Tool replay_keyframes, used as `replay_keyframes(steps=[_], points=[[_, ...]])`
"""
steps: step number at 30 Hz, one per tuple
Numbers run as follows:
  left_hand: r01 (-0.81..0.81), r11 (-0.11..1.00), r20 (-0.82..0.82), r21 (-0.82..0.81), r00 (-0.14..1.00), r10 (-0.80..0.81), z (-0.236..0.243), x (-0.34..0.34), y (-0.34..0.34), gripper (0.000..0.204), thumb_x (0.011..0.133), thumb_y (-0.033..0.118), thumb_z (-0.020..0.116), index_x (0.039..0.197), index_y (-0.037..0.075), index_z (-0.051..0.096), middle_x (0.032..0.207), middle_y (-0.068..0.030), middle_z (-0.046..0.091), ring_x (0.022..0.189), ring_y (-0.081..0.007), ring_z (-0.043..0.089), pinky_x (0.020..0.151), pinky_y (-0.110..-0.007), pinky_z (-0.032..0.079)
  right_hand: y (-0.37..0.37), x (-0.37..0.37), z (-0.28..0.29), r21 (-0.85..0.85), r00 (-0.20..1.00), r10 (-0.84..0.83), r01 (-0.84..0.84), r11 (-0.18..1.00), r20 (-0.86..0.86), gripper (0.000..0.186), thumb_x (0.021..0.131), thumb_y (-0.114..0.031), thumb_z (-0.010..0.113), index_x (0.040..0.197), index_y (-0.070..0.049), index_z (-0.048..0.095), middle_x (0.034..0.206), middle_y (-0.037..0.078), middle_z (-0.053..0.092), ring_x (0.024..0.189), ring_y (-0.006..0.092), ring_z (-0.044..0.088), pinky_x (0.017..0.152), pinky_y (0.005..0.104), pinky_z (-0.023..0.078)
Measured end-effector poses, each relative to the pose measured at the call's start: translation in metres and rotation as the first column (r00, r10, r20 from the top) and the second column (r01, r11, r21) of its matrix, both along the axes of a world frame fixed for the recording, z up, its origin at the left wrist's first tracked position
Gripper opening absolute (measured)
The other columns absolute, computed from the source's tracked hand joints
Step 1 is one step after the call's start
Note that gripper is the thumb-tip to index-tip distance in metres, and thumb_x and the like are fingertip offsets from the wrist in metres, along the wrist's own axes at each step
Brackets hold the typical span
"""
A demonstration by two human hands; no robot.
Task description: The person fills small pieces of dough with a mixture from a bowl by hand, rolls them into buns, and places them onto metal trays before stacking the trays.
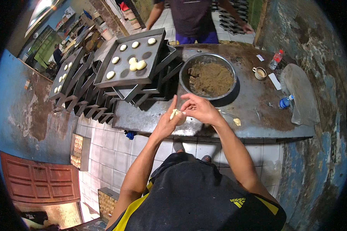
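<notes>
My left hand (168, 123) cups a piece of pale dough (176, 113) above the table's near edge, its fingers curled round it. My right hand (200, 109) meets it from the right, thumb and fingertips pinched together at the dough's edge. Just beyond my hands stands a large metal bowl (235, 87) of brown, crumbly filling (212, 79). To the right of my right hand, a small dough scrap (237, 122) lies on the table near a thin metal utensil (227, 114). Up to the left, a dark metal tray (144, 56) carries several round dough balls (133, 66), some touching.
Stacked trays (71, 77) stand at the left. On the table's right are a cup (259, 73), a red-capped bottle (276, 59), a blue-labelled bottle (286, 102) and a plastic bag (302, 96). Another person (192, 19) stands across the table. A rough wall (316, 50) bounds the right.
</notes>
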State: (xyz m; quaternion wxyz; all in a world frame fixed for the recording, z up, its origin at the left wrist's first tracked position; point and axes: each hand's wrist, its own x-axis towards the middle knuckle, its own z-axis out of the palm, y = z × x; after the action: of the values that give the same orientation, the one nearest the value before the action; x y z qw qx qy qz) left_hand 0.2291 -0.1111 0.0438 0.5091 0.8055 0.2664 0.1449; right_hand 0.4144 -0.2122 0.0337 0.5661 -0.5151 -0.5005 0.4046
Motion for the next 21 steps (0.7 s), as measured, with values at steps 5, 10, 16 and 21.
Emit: replay_keyframes(steps=[5, 10, 16, 21], points=[[0.074, 0.990, -0.020, -0.117, 0.997, -0.077, -0.004, -0.012, 0.042, 0.054, 0.104, 0.042, 0.053, 0.144, 0.007, 0.056, 0.125, -0.0118, 0.069, 0.105, -0.0140, 0.061, 0.092, -0.030, 0.048, 0.037, -0.033, 0.031, 0.250, 0.915, -0.161, 0.069, 0.966, 0.370, 0.041, 0.087, -0.008, 0.071, 0.125, 0.006, 0.060, 0.100, 0.015, 0.073, 0.088, 0.0311, 0.074, 0.080, 0.0392, 0.057], [0.032, 0.801, 0.354, -0.598, 0.907, 0.228, 0.006, -0.009, 0.077, 0.068, 0.107, 0.057, 0.030, 0.154, 0.010, 0.041, 0.153, -0.0101, 0.045, 0.134, -0.0164, 0.046, 0.111, -0.032, 0.036, 0.093, -0.071, 0.017, 0.580, 0.735, -0.534, 0.238, 0.779, 0.417, 0.048, 0.091, -0.022, 0.074, 0.127, 0.005, 0.056, 0.108, 0.017, 0.067, 0.101, 0.0359, 0.066, 0.094, 0.0410, 0.052], [-0.106, 0.992, 0.572, -0.067, 0.810, 0.125, -0.011, -0.023, 0.171, 0.060, 0.106, 0.047, 0.044, 0.149, 0.004, 0.048, 0.163, -0.0207, 0.029, 0.153, -0.0288, 0.022, 0.122, -0.039, 0.017, 0.191, -0.121, 0.010, -0.006, 0.864, -0.185, 0.206, 0.978, -0.468, 0.043, 0.105, -0.037, 0.056, 0.126, 0.000, 0.055, 0.114, 0.006, 0.063, 0.107, 0.0128, 0.058, 0.093, 0.0314, 0.049], [-0.053, 0.896, 0.580, -0.440, 0.745, 0.329, 0.016, -0.027, 0.257, 0.057, 0.105, 0.028, 0.056, 0.152, -0.002, 0.040, 0.159, -0.0190, 0.037, 0.144, -0.0232, 0.038, 0.113, -0.035, 0.037, 0.301, -0.080, 0.052, -0.394, 0.938, -0.115, -0.025, 0.919, -0.328, 0.029, 0.104, -0.040, 0.057, 0.107, -0.012, 0.065, 0.080, -0.007, 0.064, 0.065, 0.0015, 0.053, 0.052, 0.0189, 0.039]])
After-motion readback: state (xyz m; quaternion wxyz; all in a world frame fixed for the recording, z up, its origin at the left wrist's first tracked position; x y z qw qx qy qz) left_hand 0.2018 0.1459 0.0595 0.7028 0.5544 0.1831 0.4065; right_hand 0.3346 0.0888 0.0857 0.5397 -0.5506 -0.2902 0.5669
